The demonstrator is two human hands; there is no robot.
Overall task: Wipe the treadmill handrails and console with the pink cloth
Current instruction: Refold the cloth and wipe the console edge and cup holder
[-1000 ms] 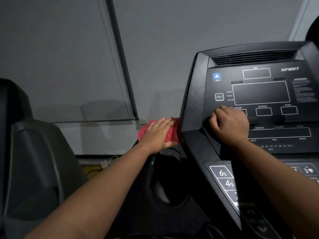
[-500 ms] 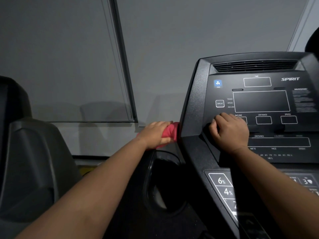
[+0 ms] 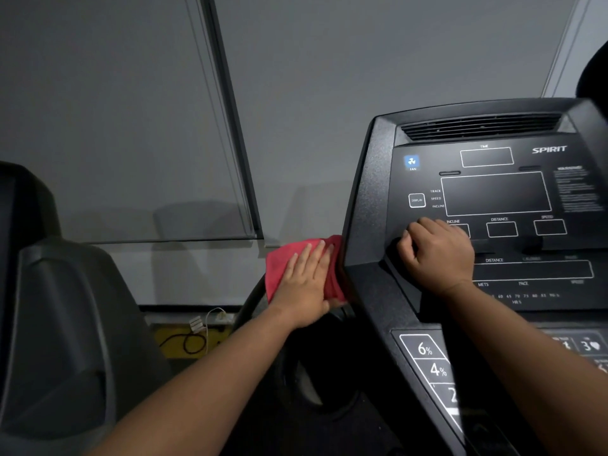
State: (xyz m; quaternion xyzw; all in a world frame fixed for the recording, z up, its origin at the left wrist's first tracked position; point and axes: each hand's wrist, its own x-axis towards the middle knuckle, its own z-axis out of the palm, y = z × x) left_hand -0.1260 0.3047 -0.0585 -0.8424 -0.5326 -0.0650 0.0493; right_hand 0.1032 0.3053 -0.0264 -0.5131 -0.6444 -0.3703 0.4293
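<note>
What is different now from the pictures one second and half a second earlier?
The left hand has flattened on the pink cloth after curling over it half a second ago, pressing it beside the console; more cloth shows. The right hand stays curled on the console's left edge.

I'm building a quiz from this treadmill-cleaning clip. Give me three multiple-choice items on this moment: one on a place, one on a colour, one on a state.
1. Where is the pink cloth?
A. on the display
B. against the console's left outer side
C. on the floor

2. What colour is the FAN button?
A. blue
B. green
C. orange

3. How does the left hand lie?
A. clenched in a fist
B. hanging free
C. fingers straight, pressing the cloth

Answers:
1 B, the cloth sits beside the console edge.
2 A, it is blue with a white fan symbol.
3 C, flat fingers lie over the cloth; the right hand is the curled one, on the console face.
</note>
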